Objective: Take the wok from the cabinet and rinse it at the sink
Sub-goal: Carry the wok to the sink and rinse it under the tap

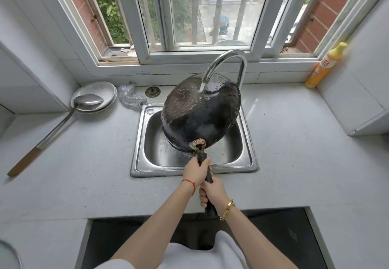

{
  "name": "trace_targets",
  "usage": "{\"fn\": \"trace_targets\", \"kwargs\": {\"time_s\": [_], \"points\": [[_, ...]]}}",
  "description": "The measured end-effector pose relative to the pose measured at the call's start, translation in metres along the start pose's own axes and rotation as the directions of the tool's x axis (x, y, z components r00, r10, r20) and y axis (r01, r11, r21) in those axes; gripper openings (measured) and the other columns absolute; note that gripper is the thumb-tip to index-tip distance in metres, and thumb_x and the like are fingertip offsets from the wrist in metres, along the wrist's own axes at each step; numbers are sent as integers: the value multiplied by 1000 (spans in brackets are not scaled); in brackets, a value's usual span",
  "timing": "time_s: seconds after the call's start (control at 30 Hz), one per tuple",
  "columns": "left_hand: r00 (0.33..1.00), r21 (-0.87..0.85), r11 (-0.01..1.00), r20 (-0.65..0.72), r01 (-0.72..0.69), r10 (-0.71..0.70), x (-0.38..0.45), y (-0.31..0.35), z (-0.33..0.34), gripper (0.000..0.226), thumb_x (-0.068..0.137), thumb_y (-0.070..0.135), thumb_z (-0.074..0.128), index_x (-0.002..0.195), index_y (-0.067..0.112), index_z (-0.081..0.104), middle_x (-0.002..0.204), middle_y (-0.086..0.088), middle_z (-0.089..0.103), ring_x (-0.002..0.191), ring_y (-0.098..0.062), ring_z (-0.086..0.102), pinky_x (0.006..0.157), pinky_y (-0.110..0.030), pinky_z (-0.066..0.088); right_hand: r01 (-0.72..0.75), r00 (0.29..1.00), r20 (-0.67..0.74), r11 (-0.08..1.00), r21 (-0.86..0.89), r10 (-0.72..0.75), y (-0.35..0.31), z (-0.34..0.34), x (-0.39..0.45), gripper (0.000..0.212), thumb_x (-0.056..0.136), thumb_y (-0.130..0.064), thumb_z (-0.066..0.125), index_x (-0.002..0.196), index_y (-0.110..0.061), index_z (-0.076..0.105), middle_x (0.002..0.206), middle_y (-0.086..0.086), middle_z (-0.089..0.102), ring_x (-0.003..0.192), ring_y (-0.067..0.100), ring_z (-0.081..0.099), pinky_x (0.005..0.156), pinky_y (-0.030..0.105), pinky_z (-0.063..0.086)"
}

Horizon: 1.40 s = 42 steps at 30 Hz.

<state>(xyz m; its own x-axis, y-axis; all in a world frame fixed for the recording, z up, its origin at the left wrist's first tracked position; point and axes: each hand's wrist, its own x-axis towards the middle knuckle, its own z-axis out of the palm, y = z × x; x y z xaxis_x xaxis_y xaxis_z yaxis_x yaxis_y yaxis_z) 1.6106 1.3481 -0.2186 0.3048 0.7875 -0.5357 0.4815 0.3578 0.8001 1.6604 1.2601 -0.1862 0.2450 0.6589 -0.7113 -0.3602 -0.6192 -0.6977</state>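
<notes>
A black wok (200, 115) is held upside down and tilted over the steel sink (143, 163), its dark outer bottom facing me. Water runs from the curved chrome faucet (227, 62) onto the wok's underside and spatters across it. My left hand (195, 171) grips the black handle close to the wok's riveted bracket. My right hand (212, 193) grips the same handle lower down, nearer the counter's front edge. The wok hides much of the sink basin and the drain.
A long metal ladle (56, 125) with a wooden grip lies on the left counter, its bowl resting on stacked plates (105, 89). A steel scourer (129, 97) sits by the sink's back left corner. A yellow detergent bottle (324, 64) stands at the right of the window sill.
</notes>
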Motion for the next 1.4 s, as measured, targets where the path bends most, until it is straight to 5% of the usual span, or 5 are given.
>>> {"fn": "trace_targets", "kwargs": {"time_s": [0.43, 0.83, 1.03, 1.23, 1.4], "points": [[1000, 5, 1000, -15, 16, -16, -15, -6, -6, 27, 92, 44, 55, 97, 17, 61, 97, -5, 74, 90, -25, 72, 91, -46, 56, -14, 999, 50, 999, -48, 17, 8, 3, -3, 22, 99, -21, 51, 82, -8, 48, 52, 4, 44, 39, 15, 41, 38, 21, 39], [1000, 42, 999, 26, -7, 6, -19, -17, 10, 35, 79, 56, 53, 94, 25, 59, 100, -6, 73, 92, -26, 71, 90, -46, 56, -18, 1000, 12, 999, -31, 18, 18, -9, -16, 23, 99, -21, 52, 80, -7, 48, 53, 5, 44, 40, 15, 40, 38, 22, 39], [999, 24, 1000, 26, -20, 19, -9, -10, 12, 57, 69, 66, 51, 96, 19, 64, 94, -5, 75, 89, -25, 72, 88, -45, 57, -6, 1000, -13, 1000, -3, 6, 9, -8, -16, 26, 100, -22, 51, 77, -8, 49, 51, 4, 44, 40, 15, 40, 38, 21, 39], [1000, -13, 1000, 6, 5, -5, 6, -12, 6, 53, 59, 70, 52, 84, 25, 62, 93, -6, 75, 88, -29, 73, 88, -48, 57, 14, 1000, 3, 1000, -10, -14, 1, -2, -11, 28, 100, -19, 49, 74, -9, 47, 49, 3, 43, 38, 15, 40, 38, 21, 39], [1000, -30, 1000, -2, 4, -4, -7, -6, -4, 36, 73, 59, 55, 84, 25, 61, 92, -6, 75, 89, -28, 72, 89, -48, 57, 8, 1000, 30, 999, -36, -7, 2, 4, -10, 28, 100, -21, 50, 75, -9, 48, 49, 3, 45, 37, 14, 41, 38, 20, 39]]}}
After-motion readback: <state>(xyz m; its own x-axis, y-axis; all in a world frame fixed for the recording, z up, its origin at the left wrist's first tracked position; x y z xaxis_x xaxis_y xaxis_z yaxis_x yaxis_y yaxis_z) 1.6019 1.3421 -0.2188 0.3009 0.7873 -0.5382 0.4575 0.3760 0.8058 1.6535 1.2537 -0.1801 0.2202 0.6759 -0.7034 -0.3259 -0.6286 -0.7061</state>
